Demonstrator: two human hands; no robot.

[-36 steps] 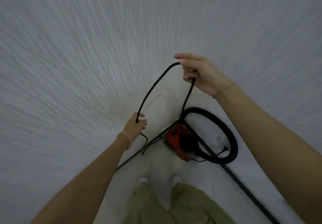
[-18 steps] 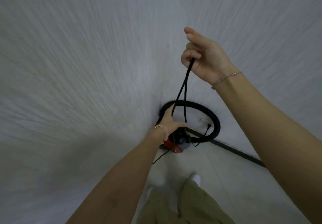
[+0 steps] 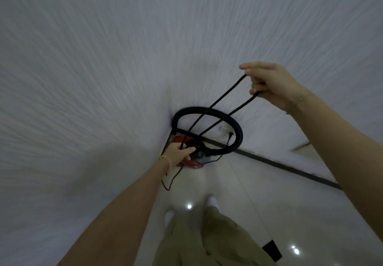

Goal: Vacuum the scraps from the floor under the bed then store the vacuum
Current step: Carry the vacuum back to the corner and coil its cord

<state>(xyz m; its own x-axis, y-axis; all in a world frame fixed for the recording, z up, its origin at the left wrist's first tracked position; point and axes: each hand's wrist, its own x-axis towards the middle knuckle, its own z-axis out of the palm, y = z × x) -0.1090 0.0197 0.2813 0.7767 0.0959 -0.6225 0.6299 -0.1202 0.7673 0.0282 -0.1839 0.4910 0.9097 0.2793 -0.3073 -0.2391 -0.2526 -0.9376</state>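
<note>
A small red and black vacuum (image 3: 193, 161) sits on the pale floor in the corner where two white walls meet. Its thick black hose (image 3: 234, 124) arcs in a loop above it. My right hand (image 3: 269, 83) is raised at the right and is closed on a loop of the thin black power cord (image 3: 223, 98), whose two strands run down to the vacuum. My left hand (image 3: 178, 153) is down at the vacuum, gripping the cord right at the machine's top. A slack end of cord hangs below my left wrist.
White textured walls (image 3: 103, 79) fill the left and top of the view. A dark baseboard (image 3: 290, 167) runs along the right wall. The glossy tiled floor (image 3: 238, 193) shows light reflections and a small black object (image 3: 272, 252) at lower right. My feet stand just behind the vacuum.
My right hand has dropped lower and further right, stretching the cord loop out at a slant. My left hand has stayed at the vacuum's top. The view has shifted a little.
</note>
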